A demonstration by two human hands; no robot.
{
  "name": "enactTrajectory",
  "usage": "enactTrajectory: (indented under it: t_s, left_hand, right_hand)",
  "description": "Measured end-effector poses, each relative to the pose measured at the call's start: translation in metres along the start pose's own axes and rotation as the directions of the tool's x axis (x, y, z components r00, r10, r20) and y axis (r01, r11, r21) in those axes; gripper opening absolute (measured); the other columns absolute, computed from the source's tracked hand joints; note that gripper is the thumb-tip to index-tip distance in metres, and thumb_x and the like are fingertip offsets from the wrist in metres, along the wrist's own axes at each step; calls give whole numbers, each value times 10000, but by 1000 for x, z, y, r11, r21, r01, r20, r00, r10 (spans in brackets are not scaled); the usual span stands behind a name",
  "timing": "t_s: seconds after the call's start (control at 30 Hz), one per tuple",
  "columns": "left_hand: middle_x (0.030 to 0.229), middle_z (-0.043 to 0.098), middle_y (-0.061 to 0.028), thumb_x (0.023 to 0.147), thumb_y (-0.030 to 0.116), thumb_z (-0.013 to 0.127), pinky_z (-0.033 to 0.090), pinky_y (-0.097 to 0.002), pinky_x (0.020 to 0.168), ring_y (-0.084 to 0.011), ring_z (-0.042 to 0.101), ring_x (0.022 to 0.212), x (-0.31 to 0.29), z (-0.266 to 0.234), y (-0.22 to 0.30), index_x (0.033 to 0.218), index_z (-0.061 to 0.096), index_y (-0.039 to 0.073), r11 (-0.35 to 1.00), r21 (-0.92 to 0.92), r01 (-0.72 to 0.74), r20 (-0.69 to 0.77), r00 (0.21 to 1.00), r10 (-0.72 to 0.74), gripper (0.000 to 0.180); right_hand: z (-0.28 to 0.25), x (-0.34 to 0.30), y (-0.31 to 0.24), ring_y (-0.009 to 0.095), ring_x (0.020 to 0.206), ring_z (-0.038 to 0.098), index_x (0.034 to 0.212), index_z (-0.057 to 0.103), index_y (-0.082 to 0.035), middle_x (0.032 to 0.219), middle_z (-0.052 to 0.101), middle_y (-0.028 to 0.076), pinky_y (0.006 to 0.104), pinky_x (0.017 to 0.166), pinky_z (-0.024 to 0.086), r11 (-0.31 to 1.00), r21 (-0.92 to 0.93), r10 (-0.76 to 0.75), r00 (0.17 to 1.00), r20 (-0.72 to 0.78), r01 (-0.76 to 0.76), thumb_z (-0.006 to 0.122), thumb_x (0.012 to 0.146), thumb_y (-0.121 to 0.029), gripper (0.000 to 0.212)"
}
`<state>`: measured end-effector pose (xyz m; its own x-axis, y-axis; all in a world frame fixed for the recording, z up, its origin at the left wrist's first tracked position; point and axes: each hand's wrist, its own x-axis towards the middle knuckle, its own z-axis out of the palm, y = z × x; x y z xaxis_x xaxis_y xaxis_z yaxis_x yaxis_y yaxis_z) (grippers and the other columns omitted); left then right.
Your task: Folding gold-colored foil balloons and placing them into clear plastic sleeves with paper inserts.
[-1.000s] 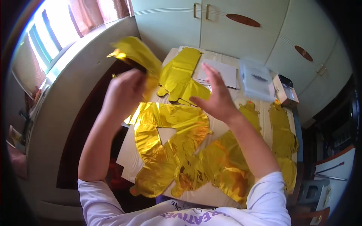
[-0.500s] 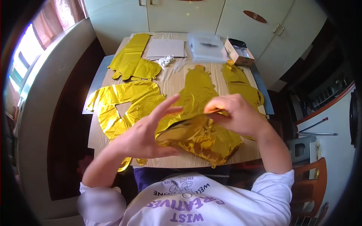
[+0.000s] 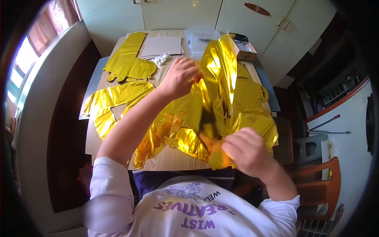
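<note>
The left hand (image 3: 182,77) is over the middle of the table (image 3: 169,160), its fingers closed on a gold foil piece (image 3: 216,75) and bunching its left edge. The right hand (image 3: 248,152) is nearer and farther right, above the near edge of the table; it is blurred, yet its fingers look pinched narrow on the near end of the same piece. So the piece stands between the two hands, upright and creased, its top reaching toward the far side (the shine on it is strong along the right fold).

Other gold foil lies flat around it: a long sheet (image 3: 128,59) at the far left, a sheet with a gap in it (image 3: 132,93) nearer on the left, and another sheet (image 3: 248,93) on the right, partly behind the held piece. At the far side, a stack of pale cards (image 3: 160,46) lies to the right of the long sheet, with white cord (image 3: 162,59) just on its near side. Farther right come clear plastic packaging (image 3: 193,41) and a small open box (image 3: 246,54), both partly covered by the raised foil.
</note>
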<state>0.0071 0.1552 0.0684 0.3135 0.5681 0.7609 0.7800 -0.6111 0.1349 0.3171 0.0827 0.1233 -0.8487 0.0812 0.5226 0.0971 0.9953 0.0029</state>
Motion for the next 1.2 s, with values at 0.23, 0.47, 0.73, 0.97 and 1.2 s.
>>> enactTrajectory:
  t_s: [0.23, 0.47, 0.73, 0.97, 1.2]
  left_hand:
    - [1096, 689, -64, 850, 69, 681, 457, -424, 990, -270, 623, 1106, -104, 26, -38, 1009, 707, 84, 992, 46, 116, 260, 958, -124, 162]
    - [1191, 669, -152, 886, 108, 702, 519, -443, 934, -359, 648, 1071, -111, -12, 0, 1092, 696, 49, 950, -93, 298, 355, 901, -248, 214]
    - [1217, 646, -146, 894, 233, 719, 475, -439, 987, -336, 618, 1110, -132, -20, 21, 1106, 698, 53, 955, -84, 283, 413, 882, -225, 280]
    - [1253, 619, -156, 864, 201, 751, 470, -457, 1009, -361, 584, 1181, -136, -11, 30, 1146, 679, 66, 965, -127, 230, 460, 876, -148, 321]
    - [1280, 596, -177, 858, 198, 754, 485, -472, 1000, -382, 573, 1204, -140, -14, 30, 1195, 658, 62, 965, -114, 238, 442, 882, -165, 376]
  right_hand:
    - [112, -65, 15, 267, 943, 655, 967, 654, -33, 1012, 666, 110, 394, 828, 526, 997, 76, 15, 986, 165, -28, 658, 816, -102, 166]
    - [109, -39, -10, 238, 836, 600, 918, 612, -35, 893, 598, 88, 377, 794, 507, 998, 44, 39, 998, 43, -41, 625, 810, -135, 148]
    - [122, -37, -21, 227, 794, 577, 910, 612, -34, 832, 569, 74, 372, 772, 494, 995, 32, 95, 989, 110, -99, 616, 807, -116, 131]
    - [120, -44, -20, 231, 808, 586, 893, 609, -42, 835, 573, 74, 374, 788, 491, 994, 29, 101, 986, 130, -106, 619, 811, -114, 110]
    - [114, -46, -25, 255, 885, 597, 895, 618, -51, 919, 606, 96, 421, 860, 476, 974, 110, 177, 969, 171, -197, 688, 741, -160, 201]
